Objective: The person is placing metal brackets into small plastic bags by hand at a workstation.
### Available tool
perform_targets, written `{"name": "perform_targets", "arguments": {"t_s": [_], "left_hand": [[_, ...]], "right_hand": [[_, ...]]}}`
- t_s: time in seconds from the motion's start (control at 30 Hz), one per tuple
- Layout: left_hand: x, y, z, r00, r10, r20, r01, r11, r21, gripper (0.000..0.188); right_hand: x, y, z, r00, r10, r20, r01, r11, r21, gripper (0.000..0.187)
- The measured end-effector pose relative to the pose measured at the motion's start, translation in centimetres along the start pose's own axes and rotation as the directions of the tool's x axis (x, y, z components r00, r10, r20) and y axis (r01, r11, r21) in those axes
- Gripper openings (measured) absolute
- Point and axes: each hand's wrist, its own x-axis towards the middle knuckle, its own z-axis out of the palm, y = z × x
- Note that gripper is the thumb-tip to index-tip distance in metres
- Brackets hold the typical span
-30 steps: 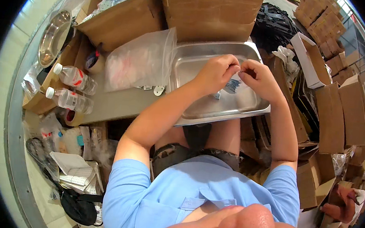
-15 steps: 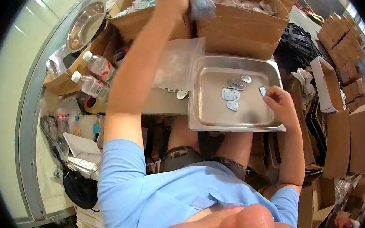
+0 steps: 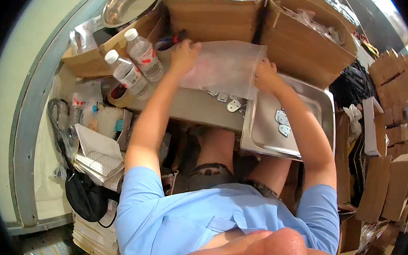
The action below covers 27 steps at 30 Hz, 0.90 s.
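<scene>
A clear flat plastic bag (image 3: 223, 64) lies across the worktop in front of me. My right hand (image 3: 267, 77) pinches its right edge beside the metal tray. At the bag's other end is my left hand (image 3: 184, 58); its fingers are smeared by motion, so their grip is unclear. Several small metal plates with holes (image 3: 234, 104) poke out below the bag's near edge. In the shallow steel tray (image 3: 264, 143) are more of these plates (image 3: 283, 122), partly hidden by my right forearm.
Two plastic bottles (image 3: 144, 58) stand left of my left arm, near a round steel bowl (image 3: 130, 2). Open cardboard boxes (image 3: 212, 22) of bagged parts line the back. Black strips (image 3: 355, 89) are heaped at right, near a white open box (image 3: 374, 126). Papers (image 3: 99, 153) lie lower left.
My left hand has come down from the far boxes, where it held a filled plastic bag, to the flat bag's left end. My right hand has moved from the tray to the bag's right edge.
</scene>
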Motion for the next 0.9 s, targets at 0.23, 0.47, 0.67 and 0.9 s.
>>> {"name": "perform_targets", "arguments": {"t_s": [0.23,0.47,0.67,0.9], "left_hand": [[-3.7,-5.5,3.5,0.996,0.056,0.070,-0.047,0.992,-0.121,0.053],[-4.7,-1.3,2.4,0.973,0.089,-0.214,-0.053,0.984,0.170,0.043],[-7.6,12.2,-1.0,0.927,0.374,0.012,-0.324,0.818,-0.475,0.028],[-11.6,21.1,4.1,0.661,0.330,0.674,0.517,0.450,-0.728,0.026]], "right_hand": [[1.0,-3.8,-1.4,0.997,-0.005,0.079,0.005,1.000,-0.001,0.035],[-4.8,-0.4,-4.9,0.976,0.153,-0.154,-0.086,0.924,0.374,0.019],[-10.8,3.3,-5.6,0.952,0.272,-0.140,-0.042,0.569,0.821,0.013],[-16.6,4.7,-4.8,0.901,0.359,-0.243,0.038,0.492,0.870,0.014]]}}
